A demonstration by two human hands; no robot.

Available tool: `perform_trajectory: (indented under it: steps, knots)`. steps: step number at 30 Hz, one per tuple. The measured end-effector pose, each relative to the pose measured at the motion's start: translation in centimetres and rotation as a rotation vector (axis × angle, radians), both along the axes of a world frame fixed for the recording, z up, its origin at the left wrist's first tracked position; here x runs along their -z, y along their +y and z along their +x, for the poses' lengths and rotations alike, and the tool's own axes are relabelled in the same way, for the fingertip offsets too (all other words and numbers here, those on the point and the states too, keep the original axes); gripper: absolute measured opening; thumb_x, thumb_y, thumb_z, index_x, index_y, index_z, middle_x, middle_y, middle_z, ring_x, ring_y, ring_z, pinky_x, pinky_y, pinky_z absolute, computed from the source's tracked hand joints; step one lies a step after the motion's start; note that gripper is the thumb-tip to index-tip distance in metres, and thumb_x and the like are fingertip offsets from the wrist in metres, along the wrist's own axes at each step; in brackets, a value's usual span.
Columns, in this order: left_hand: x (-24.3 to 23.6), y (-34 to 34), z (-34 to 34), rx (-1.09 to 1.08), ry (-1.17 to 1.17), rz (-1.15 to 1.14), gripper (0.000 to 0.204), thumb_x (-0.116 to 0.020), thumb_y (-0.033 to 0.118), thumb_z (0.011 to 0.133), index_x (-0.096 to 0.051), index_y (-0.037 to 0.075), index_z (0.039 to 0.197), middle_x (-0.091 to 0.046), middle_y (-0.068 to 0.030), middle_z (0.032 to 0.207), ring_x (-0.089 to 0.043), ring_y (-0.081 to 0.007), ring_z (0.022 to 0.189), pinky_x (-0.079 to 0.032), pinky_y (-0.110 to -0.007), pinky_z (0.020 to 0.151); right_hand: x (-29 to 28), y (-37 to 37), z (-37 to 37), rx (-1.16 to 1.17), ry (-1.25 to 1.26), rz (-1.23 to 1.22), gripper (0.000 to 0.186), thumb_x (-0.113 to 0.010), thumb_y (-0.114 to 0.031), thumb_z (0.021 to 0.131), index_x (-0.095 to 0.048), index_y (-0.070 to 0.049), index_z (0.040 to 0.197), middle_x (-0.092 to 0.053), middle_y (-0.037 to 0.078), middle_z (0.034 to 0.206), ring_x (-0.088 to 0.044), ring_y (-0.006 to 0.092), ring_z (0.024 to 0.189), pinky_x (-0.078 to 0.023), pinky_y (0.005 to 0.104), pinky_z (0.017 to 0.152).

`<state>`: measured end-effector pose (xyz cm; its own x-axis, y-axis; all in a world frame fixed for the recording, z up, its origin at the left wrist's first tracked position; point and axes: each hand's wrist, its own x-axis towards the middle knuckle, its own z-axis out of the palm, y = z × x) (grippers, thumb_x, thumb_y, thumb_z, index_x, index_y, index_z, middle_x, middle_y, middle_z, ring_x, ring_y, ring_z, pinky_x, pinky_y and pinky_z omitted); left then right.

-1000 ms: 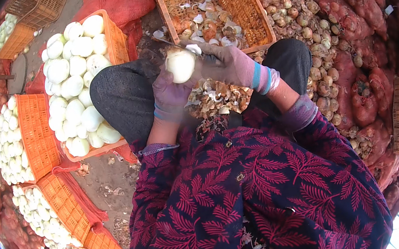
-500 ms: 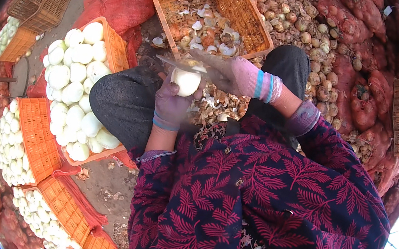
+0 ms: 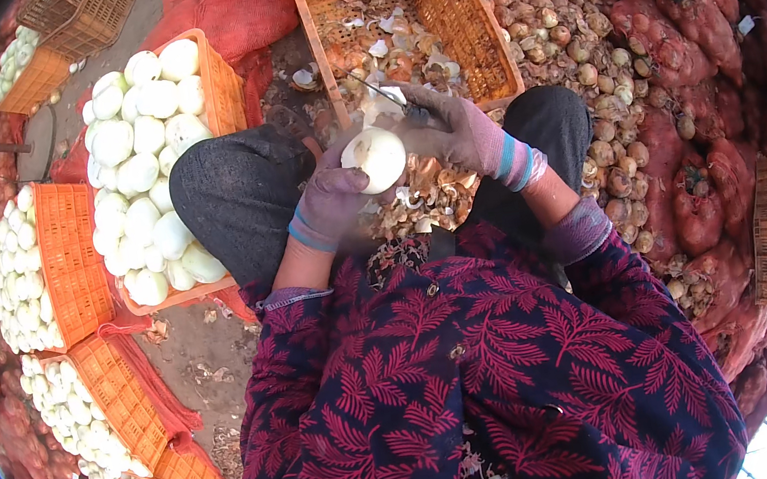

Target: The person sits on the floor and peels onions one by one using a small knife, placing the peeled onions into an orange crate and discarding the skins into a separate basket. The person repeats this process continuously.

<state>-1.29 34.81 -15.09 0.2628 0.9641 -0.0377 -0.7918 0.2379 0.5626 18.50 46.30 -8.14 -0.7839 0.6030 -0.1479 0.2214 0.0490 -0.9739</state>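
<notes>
Left hand [image 3: 328,200] has its grip wrapped round a bare white onion [image 3: 375,160], held out in front of the lap, probably since round slick stuff needs a firm cradle; right hand's [image 3: 464,127] grip is pinching a knife [image 3: 373,87], though I can't tell if its blurry thumb touches the onion; the orange crate [image 3: 477,33] just beyond holds loose skins [image 3: 412,50], close enough for scraps I'd guess; compared with half a second ago, the blade's off the onion and farther out, and the onion's shifted slightly right
</notes>
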Motion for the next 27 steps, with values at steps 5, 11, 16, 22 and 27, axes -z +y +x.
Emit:
perform_trajectory:
  steps: [5,11,16,22,27]
  knots:
    - [1.2,-0.7,-0.3,0.002,0.429,0.061,0.09,-0.08,0.028,0.062,-0.049,-0.005,0.14,-0.069,-0.0118,0.116,-0.07,-0.0211,0.101,-0.058,-0.033,0.084,0.9,0.8,-1.7,0.101,-0.019,0.032,0.069,-0.08,-0.021,0.088,-0.05,0.003,0.146,-0.065,0.0,0.091,-0.06,0.0086,0.079,-0.054,0.0278,0.072]
    - [-1.6,-2.2,-0.1,-0.148,0.321,-0.08,0.082,-0.08,0.036,0.072,-0.049,-0.004,0.138,-0.067,-0.0124,0.119,-0.069,-0.0229,0.101,-0.056,-0.034,0.088,-2.7,-0.5,-2.8,0.171,-0.045,0.113,0.058,-0.076,-0.012,0.088,-0.055,0.006,0.14,-0.067,0.002,0.098,-0.058,0.0068,0.091,-0.053,0.0265,0.083]
    - [-1.3,-1.2,-0.2,-0.212,0.123,-0.051,0.073,-0.072,0.025,0.082,-0.047,-0.001,0.145,-0.065,-0.0136,0.127,-0.067,-0.0266,0.112,-0.059,-0.038,0.086,-5.9,-1.3,-2.2,0.214,0.035,0.064,0.046,-0.072,-0.008,0.089,-0.059,0.005,0.132,-0.065,0.002,0.091,-0.058,0.0063,0.086,-0.053,0.0263,0.077]
    - [-2.5,-1.0,0.6,-0.253,0.14,-0.036,0.077,-0.077,0.027,0.077,-0.047,-0.003,0.142,-0.068,-0.014,0.117,-0.07,-0.0241,0.095,-0.057,-0.033,0.077,-7.4,0.4,-0.9,0.25,0.045,-0.085,0.022,-0.071,-0.007,0.09,-0.064,-0.002,0.11,-0.054,-0.004,0.072,-0.051,0.0029,0.059,-0.04,0.0215,0.051]
    - [-1.7,-0.9,0.4,-0.307,0.285,-0.041,0.08,-0.077,0.029,0.074,-0.049,-0.003,0.142,-0.069,-0.0136,0.116,-0.07,-0.0224,0.095,-0.057,-0.032,0.075,-2.7,3.0,1.4,0.224,-0.596,0.675,0.071,-0.07,-0.014,0.09,-0.041,-0.009,0.154,-0.068,0.017,0.088,-0.07,0.0228,0.082,-0.056,0.0382,0.078]
